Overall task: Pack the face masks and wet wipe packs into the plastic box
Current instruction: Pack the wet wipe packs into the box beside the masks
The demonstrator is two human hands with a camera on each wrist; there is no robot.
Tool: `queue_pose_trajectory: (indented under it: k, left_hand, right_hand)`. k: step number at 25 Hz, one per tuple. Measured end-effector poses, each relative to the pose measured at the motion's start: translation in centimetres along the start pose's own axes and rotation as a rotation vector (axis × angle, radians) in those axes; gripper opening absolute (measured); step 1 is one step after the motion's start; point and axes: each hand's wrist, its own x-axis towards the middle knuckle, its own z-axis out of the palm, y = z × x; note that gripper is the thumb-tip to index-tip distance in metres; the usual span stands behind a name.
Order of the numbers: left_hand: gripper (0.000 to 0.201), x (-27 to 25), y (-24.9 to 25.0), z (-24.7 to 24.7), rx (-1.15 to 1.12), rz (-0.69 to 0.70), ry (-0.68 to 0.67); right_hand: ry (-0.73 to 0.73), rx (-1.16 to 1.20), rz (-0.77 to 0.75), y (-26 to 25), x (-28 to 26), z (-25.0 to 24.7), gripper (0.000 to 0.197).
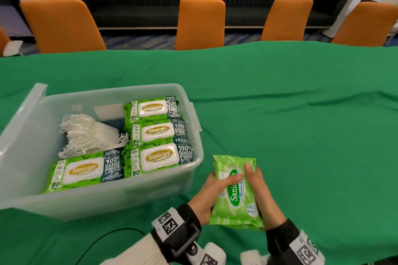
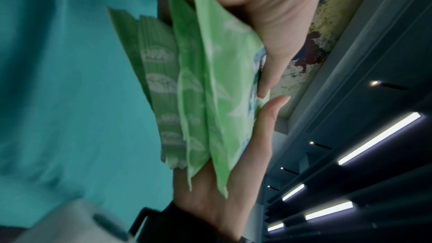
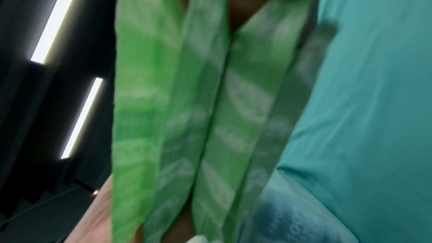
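Both hands hold one stack of small light-green wet wipe packs (image 1: 234,191) just above the green tablecloth, right of the plastic box (image 1: 129,200). My left hand (image 1: 215,187) grips the stack's left edge with the thumb across the top. My right hand (image 1: 258,187) grips its right edge. The left wrist view shows several packs (image 2: 203,99) pressed together edge-on, as does the blurred right wrist view of the packs (image 3: 187,99). Inside the clear box lie a pile of white face masks (image 1: 86,133) and several large wipe packs (image 1: 159,157).
The green tablecloth (image 1: 301,125) stretches out to the right and behind the box. Orange chairs (image 1: 200,23) line the far edge of the table. A black cable (image 1: 103,241) runs over the cloth at the front left, near my left sleeve.
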Motion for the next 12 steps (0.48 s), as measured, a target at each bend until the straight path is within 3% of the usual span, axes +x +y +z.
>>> queue_pose_trajectory:
  k: [5, 9, 12]
  left_hand:
    - [0.051, -4.0, 4.0, 0.0, 0.0, 0.167, 0.01]
    - [0.046, -8.7, 7.4, -0.9, -0.028, 0.32, 0.083]
    - [0.056, -11.3, 11.0, -3.9, -0.008, 0.4, 0.164]
  right_hand:
    - [-0.237, -0.234, -0.121, -3.7, -3.1, 2.5, 0.081]
    - [-0.329, -0.304, -0.259, -7.4, -4.3, 7.6, 0.073]
    - [-0.404, -0.263, -0.261, -9.5, -2.7, 12.9, 0.06]
